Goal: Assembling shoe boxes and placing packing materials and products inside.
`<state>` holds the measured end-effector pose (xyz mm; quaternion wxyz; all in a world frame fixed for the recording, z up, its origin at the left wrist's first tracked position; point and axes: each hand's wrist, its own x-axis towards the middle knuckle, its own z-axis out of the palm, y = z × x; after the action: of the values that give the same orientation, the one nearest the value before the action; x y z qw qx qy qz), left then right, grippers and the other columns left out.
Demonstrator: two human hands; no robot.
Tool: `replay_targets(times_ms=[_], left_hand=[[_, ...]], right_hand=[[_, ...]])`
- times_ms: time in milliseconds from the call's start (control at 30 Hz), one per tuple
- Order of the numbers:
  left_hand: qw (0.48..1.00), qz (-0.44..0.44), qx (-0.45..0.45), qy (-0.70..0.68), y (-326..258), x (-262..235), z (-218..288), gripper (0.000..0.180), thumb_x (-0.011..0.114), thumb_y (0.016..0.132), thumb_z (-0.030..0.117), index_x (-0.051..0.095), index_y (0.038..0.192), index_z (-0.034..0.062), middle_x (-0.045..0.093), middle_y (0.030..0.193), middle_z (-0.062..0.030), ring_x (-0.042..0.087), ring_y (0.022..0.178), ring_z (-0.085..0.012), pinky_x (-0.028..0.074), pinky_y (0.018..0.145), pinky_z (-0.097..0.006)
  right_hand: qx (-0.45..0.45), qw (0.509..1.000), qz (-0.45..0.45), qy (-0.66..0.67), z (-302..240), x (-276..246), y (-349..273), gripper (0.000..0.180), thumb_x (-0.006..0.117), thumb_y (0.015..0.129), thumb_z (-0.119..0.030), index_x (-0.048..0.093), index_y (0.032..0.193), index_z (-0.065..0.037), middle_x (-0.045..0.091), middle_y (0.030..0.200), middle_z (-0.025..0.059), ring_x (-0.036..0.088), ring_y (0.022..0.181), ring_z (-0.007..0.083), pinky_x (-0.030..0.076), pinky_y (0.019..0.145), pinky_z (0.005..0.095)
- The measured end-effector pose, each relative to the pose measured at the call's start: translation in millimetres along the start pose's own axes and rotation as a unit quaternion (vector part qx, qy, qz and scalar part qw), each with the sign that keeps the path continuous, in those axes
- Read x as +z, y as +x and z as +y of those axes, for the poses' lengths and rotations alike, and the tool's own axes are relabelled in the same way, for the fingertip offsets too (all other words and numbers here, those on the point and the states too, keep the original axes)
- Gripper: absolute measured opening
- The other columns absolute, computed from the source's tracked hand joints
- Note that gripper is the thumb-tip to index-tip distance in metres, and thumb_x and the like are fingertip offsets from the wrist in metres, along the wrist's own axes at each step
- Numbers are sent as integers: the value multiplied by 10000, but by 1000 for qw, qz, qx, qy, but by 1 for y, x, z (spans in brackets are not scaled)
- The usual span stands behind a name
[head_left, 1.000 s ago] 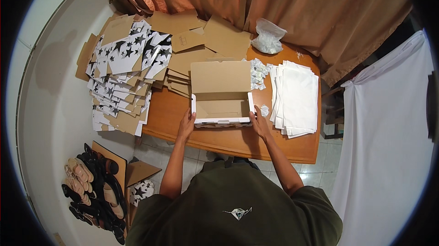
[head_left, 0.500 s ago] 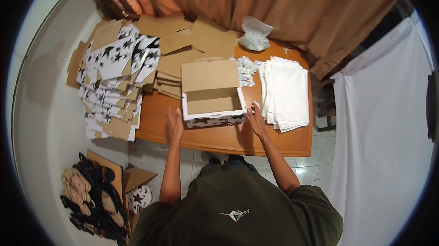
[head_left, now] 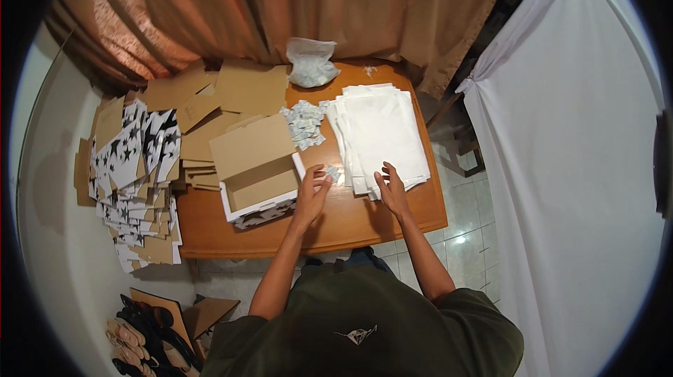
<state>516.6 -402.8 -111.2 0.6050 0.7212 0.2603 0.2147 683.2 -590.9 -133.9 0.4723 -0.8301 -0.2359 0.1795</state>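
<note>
An open-topped cardboard box [head_left: 261, 190] stands near the table's front, its lid raised at the back. White with black stars outside, it is plain brown within. My left hand [head_left: 311, 198] is at its right side, thumb and fingers loosely curved and apart. A small silvery-white sachet [head_left: 334, 174] shows just beyond those fingertips; it appears to lie on the table. My right hand [head_left: 393, 194] hovers over the near edge of a stack of white sheets [head_left: 384, 135], fingers apart and holding nothing.
Behind the box lies a pile of similar sachets [head_left: 304, 124], with a clear plastic bag [head_left: 311, 65] of them farther back. Star-patterned flat boxes [head_left: 133, 180] and brown cardboard [head_left: 249, 89] fill the table's left. Shoes [head_left: 144, 338] sit low at left; a white cloth [head_left: 561, 166] hangs at right.
The view has swung right. My left hand has crossed from the box's left side to its right, by the small sachet. My right hand has moved over to the white sheets.
</note>
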Motion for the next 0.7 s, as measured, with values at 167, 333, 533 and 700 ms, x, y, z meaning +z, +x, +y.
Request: replay_targets(times_ms=[167, 333, 533, 700], left_hand=[[996, -45, -51, 65, 59, 95, -29, 483, 675, 951, 329, 558, 1280, -4, 610, 1195, -213, 665, 955, -270, 537, 840, -391], [943, 13, -41, 329, 96, 158, -51, 531, 710, 891, 339, 544, 1283, 21, 560, 1203, -233, 577, 1104, -397, 495, 927, -496], [925, 2, -177, 336, 102, 193, -66, 675, 788, 808, 250, 454, 1350, 27, 484, 1276, -266, 542, 1147, -460, 482, 978, -510], [943, 67, -153, 289, 100, 200, -68, 823, 800, 734, 8, 345, 1415, 95, 538, 1167, -244, 594, 1069, -403, 516, 929, -462]], right_hand=[[30, 999, 33, -24, 45, -56, 37, 632, 575, 1002, -410, 440, 1422, 43, 546, 1347, 297, 561, 1228, 407, 446, 1041, 465], [7, 993, 53, -105, 88, -89, 84, 597, 660, 943, -336, 492, 1374, 41, 569, 1302, 255, 522, 1229, 411, 427, 1042, 486], [18, 969, 13, -248, 113, -93, 116, 590, 708, 897, -307, 530, 1352, 24, 590, 1238, 228, 537, 1172, 386, 449, 984, 497], [14, 961, 80, -265, 122, -90, 121, 537, 742, 872, -213, 567, 1338, -10, 626, 1144, 197, 559, 1128, 353, 453, 929, 476]])
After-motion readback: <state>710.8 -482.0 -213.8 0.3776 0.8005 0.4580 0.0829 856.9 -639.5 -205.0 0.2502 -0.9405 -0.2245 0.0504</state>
